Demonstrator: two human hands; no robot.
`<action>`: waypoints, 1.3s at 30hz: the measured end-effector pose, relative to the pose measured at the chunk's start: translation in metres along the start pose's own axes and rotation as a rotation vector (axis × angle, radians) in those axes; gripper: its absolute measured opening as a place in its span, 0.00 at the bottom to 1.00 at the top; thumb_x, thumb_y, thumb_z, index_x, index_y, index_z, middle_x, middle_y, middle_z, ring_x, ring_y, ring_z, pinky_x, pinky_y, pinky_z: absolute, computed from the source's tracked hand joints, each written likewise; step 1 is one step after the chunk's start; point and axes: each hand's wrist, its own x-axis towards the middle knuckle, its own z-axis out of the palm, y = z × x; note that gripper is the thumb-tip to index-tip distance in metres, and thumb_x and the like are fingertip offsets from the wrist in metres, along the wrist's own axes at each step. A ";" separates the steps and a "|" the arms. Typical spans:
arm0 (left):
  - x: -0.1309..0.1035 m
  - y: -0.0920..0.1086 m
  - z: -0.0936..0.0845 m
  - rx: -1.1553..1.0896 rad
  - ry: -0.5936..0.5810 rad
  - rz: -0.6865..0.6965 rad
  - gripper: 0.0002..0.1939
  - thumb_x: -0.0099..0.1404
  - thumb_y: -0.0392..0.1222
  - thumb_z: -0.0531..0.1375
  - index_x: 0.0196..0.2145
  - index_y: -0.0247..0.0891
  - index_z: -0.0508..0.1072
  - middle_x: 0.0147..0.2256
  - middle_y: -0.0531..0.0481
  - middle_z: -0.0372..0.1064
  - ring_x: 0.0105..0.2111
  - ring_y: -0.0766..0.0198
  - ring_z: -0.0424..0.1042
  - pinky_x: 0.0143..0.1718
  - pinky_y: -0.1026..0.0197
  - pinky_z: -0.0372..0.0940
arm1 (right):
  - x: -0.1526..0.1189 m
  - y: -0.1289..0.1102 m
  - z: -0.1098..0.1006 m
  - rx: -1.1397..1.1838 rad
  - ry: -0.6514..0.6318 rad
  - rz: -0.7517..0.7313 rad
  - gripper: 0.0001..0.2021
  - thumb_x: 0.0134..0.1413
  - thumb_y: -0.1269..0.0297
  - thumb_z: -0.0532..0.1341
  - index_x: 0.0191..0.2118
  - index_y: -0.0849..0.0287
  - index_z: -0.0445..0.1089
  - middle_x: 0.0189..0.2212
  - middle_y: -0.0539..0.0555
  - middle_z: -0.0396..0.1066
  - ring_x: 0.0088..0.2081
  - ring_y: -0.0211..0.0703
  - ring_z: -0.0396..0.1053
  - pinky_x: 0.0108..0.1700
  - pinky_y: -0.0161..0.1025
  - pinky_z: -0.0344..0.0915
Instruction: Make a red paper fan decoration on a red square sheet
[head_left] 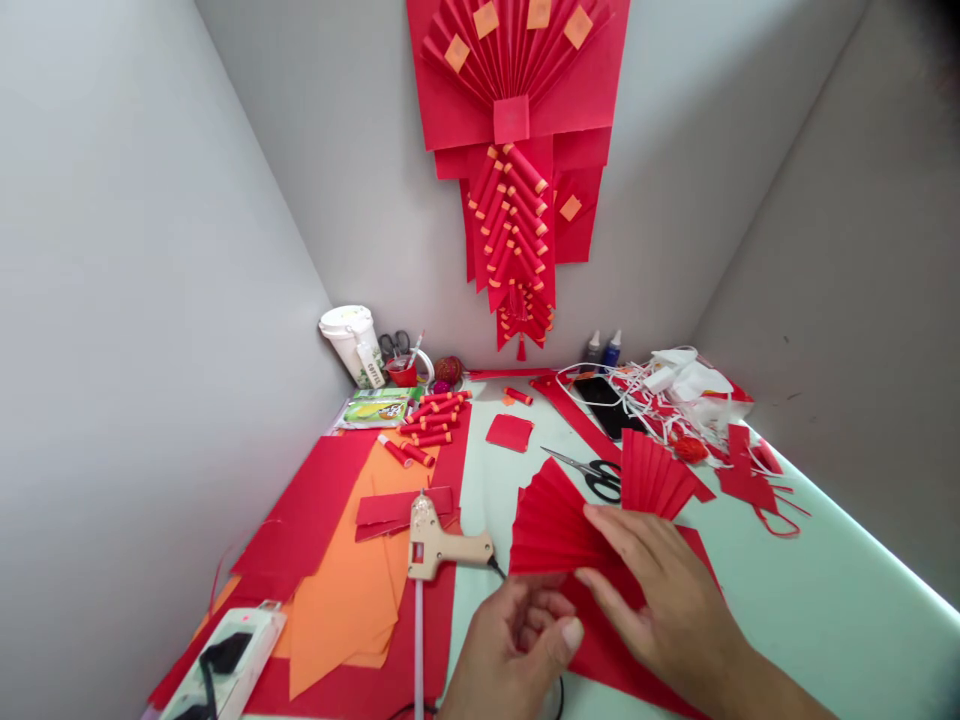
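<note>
A red pleated paper fan spreads out above the green tabletop, its folds opening to the left. My right hand grips its right part, thumb below and fingers on top. Just in front of the fan's lower edge, my left hand has its fingers curled in, with nothing visible in them. Under the hands lies a flat sheet of red paper. A second pleated red piece rests behind my right hand, beside black-handled scissors.
To the left, a hot glue gun stands on red and orange paper sheets. Small red paper rolls are piled behind it. A power strip sits front left. Scraps and white strings clutter the back right. A red paper decoration hangs on the wall.
</note>
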 end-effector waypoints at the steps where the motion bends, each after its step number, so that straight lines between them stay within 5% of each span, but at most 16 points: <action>1: -0.002 0.001 0.001 0.023 -0.036 0.005 0.28 0.54 0.62 0.64 0.41 0.34 0.75 0.38 0.42 0.73 0.38 0.56 0.70 0.42 0.58 0.65 | -0.001 -0.006 -0.001 0.020 0.014 -0.045 0.24 0.60 0.65 0.59 0.60 0.63 0.59 0.50 0.62 0.71 0.49 0.52 0.69 0.50 0.48 0.66; 4: -0.008 0.002 0.003 0.113 -0.086 -0.061 0.29 0.58 0.65 0.59 0.42 0.35 0.78 0.42 0.41 0.77 0.45 0.48 0.72 0.50 0.52 0.63 | -0.004 -0.019 -0.002 0.075 0.023 -0.166 0.23 0.59 0.67 0.58 0.59 0.67 0.61 0.49 0.63 0.72 0.49 0.51 0.69 0.48 0.45 0.66; 8: -0.010 -0.002 0.003 0.032 0.110 -0.141 0.31 0.57 0.64 0.61 0.49 0.37 0.77 0.47 0.42 0.76 0.53 0.45 0.69 0.55 0.51 0.61 | -0.005 -0.026 -0.001 0.135 0.020 -0.224 0.23 0.58 0.68 0.59 0.58 0.67 0.62 0.49 0.62 0.71 0.51 0.49 0.67 0.52 0.42 0.63; 11: -0.006 -0.002 -0.001 -0.141 0.202 -0.088 0.29 0.60 0.60 0.61 0.50 0.34 0.76 0.45 0.40 0.77 0.50 0.45 0.72 0.53 0.50 0.64 | -0.004 -0.021 -0.003 0.191 0.046 -0.153 0.25 0.58 0.66 0.61 0.60 0.64 0.60 0.54 0.62 0.66 0.55 0.51 0.63 0.56 0.44 0.61; 16: 0.000 0.008 -0.007 -0.543 0.290 0.050 0.23 0.61 0.50 0.64 0.49 0.32 0.76 0.46 0.36 0.76 0.47 0.46 0.74 0.50 0.48 0.66 | -0.002 0.007 -0.001 0.321 0.234 0.365 0.25 0.58 0.59 0.62 0.60 0.54 0.59 0.57 0.60 0.61 0.59 0.53 0.60 0.60 0.50 0.57; 20: -0.001 0.013 -0.007 -0.561 0.313 0.052 0.25 0.59 0.47 0.66 0.51 0.33 0.74 0.46 0.36 0.76 0.48 0.46 0.73 0.48 0.49 0.68 | 0.002 0.020 0.002 0.799 0.125 0.807 0.27 0.59 0.49 0.58 0.61 0.52 0.58 0.60 0.59 0.62 0.59 0.54 0.62 0.56 0.48 0.64; 25: -0.002 0.014 -0.007 -0.488 0.265 0.052 0.23 0.60 0.46 0.66 0.52 0.36 0.73 0.47 0.39 0.76 0.47 0.50 0.74 0.48 0.52 0.68 | 0.010 0.001 -0.005 1.031 -0.020 1.075 0.34 0.49 0.43 0.64 0.59 0.52 0.61 0.49 0.58 0.74 0.45 0.56 0.74 0.40 0.44 0.73; 31: 0.001 0.011 -0.005 -0.462 0.247 0.002 0.24 0.58 0.46 0.67 0.50 0.33 0.75 0.45 0.38 0.77 0.46 0.49 0.75 0.50 0.50 0.67 | 0.015 -0.021 -0.012 0.970 -0.053 1.072 0.29 0.45 0.43 0.66 0.50 0.56 0.69 0.43 0.57 0.77 0.44 0.55 0.75 0.41 0.42 0.73; 39: 0.003 0.006 -0.004 -0.369 0.192 -0.061 0.22 0.58 0.47 0.67 0.48 0.34 0.76 0.44 0.40 0.78 0.45 0.49 0.75 0.51 0.50 0.67 | 0.019 -0.022 -0.013 1.016 -0.152 1.062 0.26 0.46 0.44 0.66 0.47 0.56 0.70 0.37 0.55 0.78 0.40 0.53 0.77 0.36 0.40 0.73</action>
